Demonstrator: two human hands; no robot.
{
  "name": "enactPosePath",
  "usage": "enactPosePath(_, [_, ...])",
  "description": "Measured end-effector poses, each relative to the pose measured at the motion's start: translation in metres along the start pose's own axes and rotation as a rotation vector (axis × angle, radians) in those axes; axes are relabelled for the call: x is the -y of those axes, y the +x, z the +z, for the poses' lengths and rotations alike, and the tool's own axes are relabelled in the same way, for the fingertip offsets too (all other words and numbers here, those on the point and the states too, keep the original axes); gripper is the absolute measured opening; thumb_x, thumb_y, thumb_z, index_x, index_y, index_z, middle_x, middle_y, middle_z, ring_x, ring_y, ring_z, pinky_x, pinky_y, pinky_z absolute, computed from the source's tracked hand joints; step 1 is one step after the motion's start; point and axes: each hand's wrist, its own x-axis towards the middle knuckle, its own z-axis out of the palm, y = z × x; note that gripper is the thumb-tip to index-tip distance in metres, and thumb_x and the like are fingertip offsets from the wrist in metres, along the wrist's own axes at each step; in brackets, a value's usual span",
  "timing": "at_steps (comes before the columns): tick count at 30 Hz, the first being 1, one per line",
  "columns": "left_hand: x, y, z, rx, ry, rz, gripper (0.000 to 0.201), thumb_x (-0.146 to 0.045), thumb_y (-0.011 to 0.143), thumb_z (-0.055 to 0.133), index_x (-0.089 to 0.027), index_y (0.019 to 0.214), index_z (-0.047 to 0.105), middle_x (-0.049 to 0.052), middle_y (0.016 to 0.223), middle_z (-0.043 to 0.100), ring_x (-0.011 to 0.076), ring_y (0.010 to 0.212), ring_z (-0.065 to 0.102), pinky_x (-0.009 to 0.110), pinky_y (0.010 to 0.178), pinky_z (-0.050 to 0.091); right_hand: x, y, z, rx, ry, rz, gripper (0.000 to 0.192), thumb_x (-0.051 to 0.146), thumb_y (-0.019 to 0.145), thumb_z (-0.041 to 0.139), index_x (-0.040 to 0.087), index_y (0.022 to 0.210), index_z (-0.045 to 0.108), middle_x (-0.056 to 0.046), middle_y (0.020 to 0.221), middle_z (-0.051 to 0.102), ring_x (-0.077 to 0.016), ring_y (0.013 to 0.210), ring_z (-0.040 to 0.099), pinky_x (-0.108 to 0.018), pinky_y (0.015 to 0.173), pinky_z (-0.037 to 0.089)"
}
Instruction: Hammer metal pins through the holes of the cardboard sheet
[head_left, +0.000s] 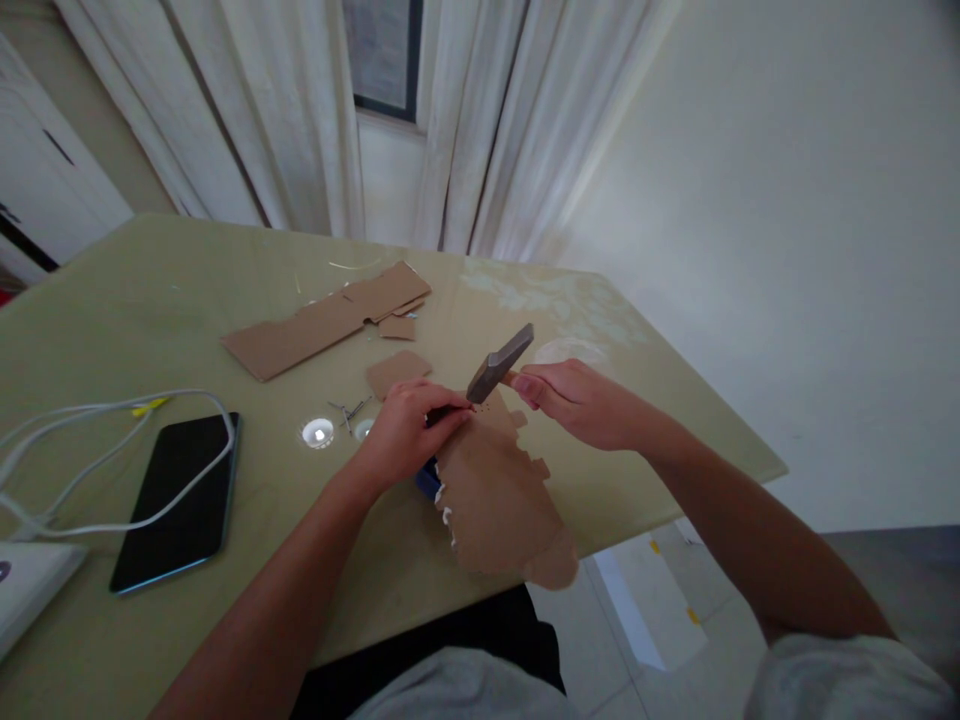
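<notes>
My right hand point(574, 400) grips the handle of a hammer point(499, 363), whose grey head is tilted up just above a brown cardboard piece point(499, 500) lying at the table's near edge. My left hand point(409, 428) rests on the cardboard's far left corner with fingertips pinched right under the hammer head; what they pinch is too small to tell. A blue object point(427, 483) peeks out beneath the cardboard by my left wrist.
Several loose nails point(349, 410) lie left of my left hand. A long cardboard strip point(330, 320) and small scraps point(397, 370) lie farther back. A black phone point(180, 500) and white cables point(97, 460) are at left on the yellowish table point(187, 270). Curtains hang behind.
</notes>
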Motion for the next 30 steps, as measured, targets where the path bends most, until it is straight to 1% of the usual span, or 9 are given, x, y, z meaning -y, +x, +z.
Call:
enactPosePath(2, [-0.0004,0.0000,-0.0003,0.001,0.016,0.002,0.012,-0.030,0.100,0.073,-0.026,0.099,0.085,0.003,0.094,0.085,0.0239,0.088,0.075,0.038,0.085,0.050,0.0005,0.0000,0.0026,0.026,-0.058,0.009,0.062,0.062,0.116,0.024,0.023,0.079,0.053,-0.003,0.072,0.059,-0.0195,0.071,0.054,-0.035,0.073,0.034])
enactPosePath(4, [-0.0004,-0.0001,-0.0003,0.003,0.018,0.006,0.012,-0.030,0.100,0.074,-0.025,0.098,0.084,0.003,0.094,0.085,0.0238,0.089,0.074,0.038,0.085,0.050,0.0010,-0.0009,0.0031,0.025,-0.082,0.014,0.061,0.062,0.116,0.024,0.023,0.079,0.052,-0.003,0.073,0.059,-0.0199,0.071,0.054,-0.035,0.073,0.033])
enactPosePath(9, [0.0011,-0.0002,0.0003,-0.001,-0.005,0.008,0.012,-0.032,0.100,0.074,-0.027,0.101,0.085,0.003,0.099,0.086,0.0240,0.092,0.076,0.039,0.088,0.051,0.0020,-0.0026,-0.0003,-0.018,0.002,0.039,0.063,0.067,0.115,0.022,0.023,0.080,0.052,-0.003,0.075,0.060,-0.0199,0.072,0.056,-0.034,0.073,0.035])
enactPosePath(15, [0.0003,-0.0005,-0.0014,0.040,0.028,-0.007,0.013,-0.029,0.100,0.073,-0.026,0.101,0.085,0.004,0.099,0.086,0.0243,0.092,0.074,0.039,0.086,0.051,0.0002,0.0002,0.0067,0.055,-0.069,0.030,0.063,0.063,0.116,0.021,0.023,0.081,0.054,-0.004,0.076,0.062,-0.0213,0.076,0.057,-0.036,0.076,0.035])
enactPosePath(20, [-0.0006,-0.0004,-0.0001,0.020,-0.004,-0.011,0.012,-0.031,0.100,0.074,-0.027,0.100,0.085,0.003,0.099,0.086,0.0242,0.092,0.075,0.041,0.090,0.051,0.0017,-0.0017,-0.0001,-0.013,-0.032,0.035,0.065,0.066,0.115,0.022,0.022,0.081,0.054,-0.004,0.075,0.062,-0.0197,0.073,0.056,-0.035,0.073,0.035])
enactPosePath(23, [-0.0010,0.0001,0.0001,0.017,-0.020,-0.008,0.013,-0.032,0.100,0.074,-0.027,0.100,0.086,0.004,0.099,0.086,0.0246,0.092,0.074,0.043,0.092,0.052,0.0017,-0.0014,0.0007,-0.003,-0.027,0.030,0.063,0.065,0.116,0.024,0.022,0.081,0.055,-0.003,0.075,0.061,-0.0193,0.072,0.055,-0.035,0.073,0.034])
enactPosePath(27, [-0.0012,0.0006,-0.0003,0.013,-0.007,-0.033,0.010,-0.032,0.095,0.077,-0.028,0.094,0.086,0.006,0.107,0.082,0.0275,0.103,0.071,0.045,0.096,0.053,0.0003,-0.0013,0.0069,0.054,-0.057,0.044,0.063,0.063,0.117,0.024,0.022,0.079,0.053,-0.003,0.074,0.060,-0.0198,0.073,0.055,-0.035,0.073,0.033])
enactPosePath(30, [-0.0002,0.0006,0.0005,0.012,0.006,-0.075,0.009,-0.032,0.093,0.079,-0.029,0.094,0.087,0.006,0.116,0.080,0.0300,0.112,0.069,0.049,0.103,0.053,0.0007,-0.0034,0.0050,0.034,-0.044,0.037,0.061,0.061,0.117,0.024,0.022,0.081,0.054,-0.003,0.075,0.061,-0.0197,0.073,0.055,-0.035,0.074,0.034])
